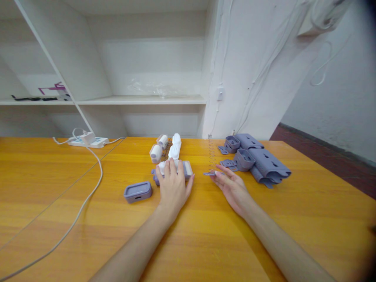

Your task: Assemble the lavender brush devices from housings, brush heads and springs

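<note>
My left hand [172,188] lies palm down, fingers stretched out, over a purple-grey plastic piece with a white block [187,168] on it; the fingers hide much of it. My right hand [233,192] pinches a small flat purple-grey plate [209,173] between thumb and fingers, just above the table. Behind that plate runs a row of thin metal springs [211,150]. To the left of my left hand sits a purple-grey rectangular shell [138,192] with a recessed top. Beyond my left fingers are white rolled pieces [175,145] and two white cylinders with purple-grey ends [156,152].
At the right stand purple-grey cups [244,159], flat cut-out plates [229,165] and large curved panels [268,162]. A white power strip [89,141] lies at the back left, its cable [85,205] crossing the table's left side. White shelving [141,100] rises behind.
</note>
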A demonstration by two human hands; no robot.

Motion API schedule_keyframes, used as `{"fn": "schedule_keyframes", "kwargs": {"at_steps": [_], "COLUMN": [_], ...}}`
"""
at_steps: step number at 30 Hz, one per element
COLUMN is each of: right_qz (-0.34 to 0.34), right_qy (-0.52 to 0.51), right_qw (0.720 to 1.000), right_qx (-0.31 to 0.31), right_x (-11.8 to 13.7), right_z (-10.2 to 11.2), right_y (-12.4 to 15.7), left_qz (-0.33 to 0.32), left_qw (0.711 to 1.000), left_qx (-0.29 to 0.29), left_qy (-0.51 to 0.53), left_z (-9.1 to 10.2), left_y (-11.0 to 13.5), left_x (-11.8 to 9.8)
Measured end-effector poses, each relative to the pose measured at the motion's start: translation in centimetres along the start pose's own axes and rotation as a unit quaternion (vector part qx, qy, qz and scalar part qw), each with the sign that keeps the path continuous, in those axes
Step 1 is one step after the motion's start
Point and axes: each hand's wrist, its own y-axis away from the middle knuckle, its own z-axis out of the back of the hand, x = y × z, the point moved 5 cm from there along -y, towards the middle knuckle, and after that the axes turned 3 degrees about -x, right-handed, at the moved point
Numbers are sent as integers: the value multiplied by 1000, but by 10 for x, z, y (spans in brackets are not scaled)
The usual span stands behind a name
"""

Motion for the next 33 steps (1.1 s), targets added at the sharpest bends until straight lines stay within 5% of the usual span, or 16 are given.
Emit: {"fn": "schedule_keyframes", "kwargs": {"at_steps": [8,18,26,33], "right_qz": [8,41,46,51], "right_qy": [-3,6,24,22], "right_qw": [1000,998,998,998], "right_qx": [-6,-40,-37,-30], "right_x": [0,3,4,4], "right_z": [3,2,-1,-1], "right_y": [-2,2,5,3], "left_qz": [-192,-66,-57,-198], "left_qw": [957,990,989,950], "left_qx": [33,46,23,106], "left_qy": [214,112,137,218], "left_z": [6,1,7,10], "left_y": [4,-2,4,4], "left_x": [-14,-10,-10,-19]}}
